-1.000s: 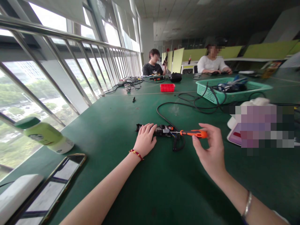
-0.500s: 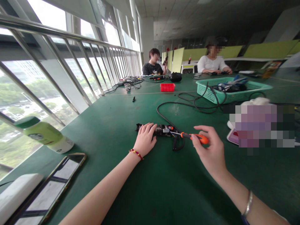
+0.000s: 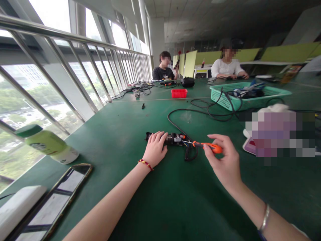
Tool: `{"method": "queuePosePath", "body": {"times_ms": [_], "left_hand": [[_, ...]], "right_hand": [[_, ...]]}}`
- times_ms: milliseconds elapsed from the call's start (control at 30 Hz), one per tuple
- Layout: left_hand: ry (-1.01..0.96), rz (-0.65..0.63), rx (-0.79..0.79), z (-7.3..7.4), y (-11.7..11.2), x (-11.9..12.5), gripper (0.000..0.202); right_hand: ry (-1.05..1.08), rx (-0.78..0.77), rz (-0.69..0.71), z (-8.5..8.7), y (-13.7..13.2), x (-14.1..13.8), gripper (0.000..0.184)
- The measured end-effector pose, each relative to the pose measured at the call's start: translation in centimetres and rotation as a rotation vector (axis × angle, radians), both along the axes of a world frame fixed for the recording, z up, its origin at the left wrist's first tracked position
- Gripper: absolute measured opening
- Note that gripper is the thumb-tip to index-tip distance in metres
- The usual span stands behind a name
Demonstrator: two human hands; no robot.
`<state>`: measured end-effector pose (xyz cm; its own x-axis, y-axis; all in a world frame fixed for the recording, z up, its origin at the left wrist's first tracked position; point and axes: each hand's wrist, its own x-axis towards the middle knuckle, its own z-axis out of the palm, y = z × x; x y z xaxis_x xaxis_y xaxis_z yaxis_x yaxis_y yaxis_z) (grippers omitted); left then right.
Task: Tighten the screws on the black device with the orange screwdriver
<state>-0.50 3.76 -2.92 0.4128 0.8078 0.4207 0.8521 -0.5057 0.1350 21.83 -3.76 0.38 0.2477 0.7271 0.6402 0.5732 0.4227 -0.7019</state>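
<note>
A black corded device (image 3: 171, 138) lies on its side on the green table, its casing open at the right end so that wires and inner parts show. My left hand (image 3: 156, 144) is closed over its barrel from above and holds it against the tabletop. Between the thumb and fingers of my right hand (image 3: 224, 157) is an orange and black screwdriver (image 3: 213, 147). Its thin shaft points left, with the tip at the exposed wires; whether it touches a screw is too small to tell. A black cord loop (image 3: 187, 154) sits beneath the tip.
Rightward stand a green basket (image 3: 225, 104) of cables and a pixelated object (image 3: 276, 134). A red tray (image 3: 179, 93) is farther back. At left are a bottle (image 3: 50, 144), a phone (image 3: 57, 204) and a white box (image 3: 22, 207). Two people sit across the table.
My right hand and the screwdriver have shifted very slightly left. My left hand and the device stay in place.
</note>
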Motion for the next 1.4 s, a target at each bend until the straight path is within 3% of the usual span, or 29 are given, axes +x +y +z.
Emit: {"method": "queuePosePath", "body": {"times_ms": [133,300,467,667,833,1033,1233,1400], "left_hand": [[-0.001,-0.002,0.002,0.00,0.02,0.01,0.049],[0.001,-0.002,0.001,-0.03,0.00,-0.01,0.049],[-0.011,-0.009,0.012,-0.04,0.02,-0.04,0.050],[0.000,-0.002,0.008,0.08,-0.02,-0.03,0.049],[0.003,0.000,0.002,0.12,-0.06,-0.02,0.049],[-0.003,-0.006,0.007,0.08,-0.05,0.02,0.049],[-0.002,0.003,0.012,-0.01,0.00,-0.01,0.049],[0.007,0.005,-0.002,0.11,-0.05,0.03,0.049]], "right_hand": [[0.014,0.092,0.001,-0.05,0.10,0.01,0.032],[-0.028,-0.044,0.006,-0.05,-0.12,0.04,0.017],[0.012,0.105,-0.006,0.13,0.02,-0.07,0.032],[-0.028,-0.040,-0.002,0.07,-0.14,-0.11,0.019],[0.008,0.101,0.005,0.08,0.01,-0.07,0.031],[-0.028,-0.047,0.003,0.05,-0.11,-0.09,0.019],[0.019,0.110,0.005,0.01,0.00,-0.12,0.034],[-0.023,-0.054,0.017,0.00,-0.26,-0.13,0.018]]}}
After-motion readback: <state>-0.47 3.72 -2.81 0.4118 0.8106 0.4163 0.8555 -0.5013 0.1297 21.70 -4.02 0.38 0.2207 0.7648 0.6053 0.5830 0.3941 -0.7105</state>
